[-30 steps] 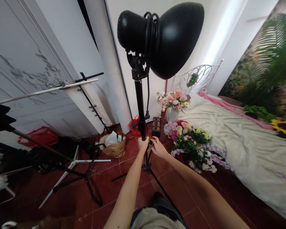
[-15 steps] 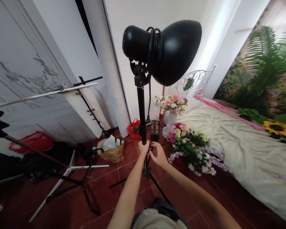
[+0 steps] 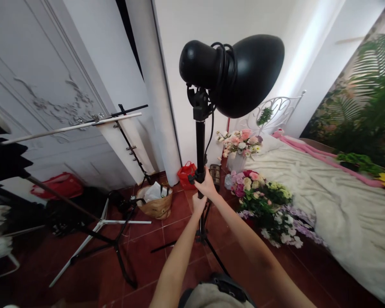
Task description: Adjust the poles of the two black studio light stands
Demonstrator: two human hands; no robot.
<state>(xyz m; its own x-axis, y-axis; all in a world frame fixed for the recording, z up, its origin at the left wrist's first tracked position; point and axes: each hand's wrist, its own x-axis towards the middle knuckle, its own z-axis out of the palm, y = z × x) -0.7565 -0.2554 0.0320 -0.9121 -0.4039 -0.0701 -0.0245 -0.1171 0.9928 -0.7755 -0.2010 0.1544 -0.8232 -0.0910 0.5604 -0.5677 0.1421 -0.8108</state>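
Studio light stand [image 3: 200,143] stood left of the bed [image 3: 295,179]; your right hand [image 3: 208,186] had moved up, gripping at its collar [image 3: 199,175]. Your left hand [image 3: 199,204] clasped it lower, so both seemed to brace it.

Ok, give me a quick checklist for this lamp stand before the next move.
1. Left hand gripping the pole: ok, below the right.
2. Right hand on the stand: ok, beside the knob.
3. Knob tightened: cannot tell.
4. Cord fully gathered: not ok; looped around the lamp, but a length hangs beside the pole.
5. Tripod legs spread: ok, though arms partly hide them.
6. Flowers clear of the legs: ok, apart.
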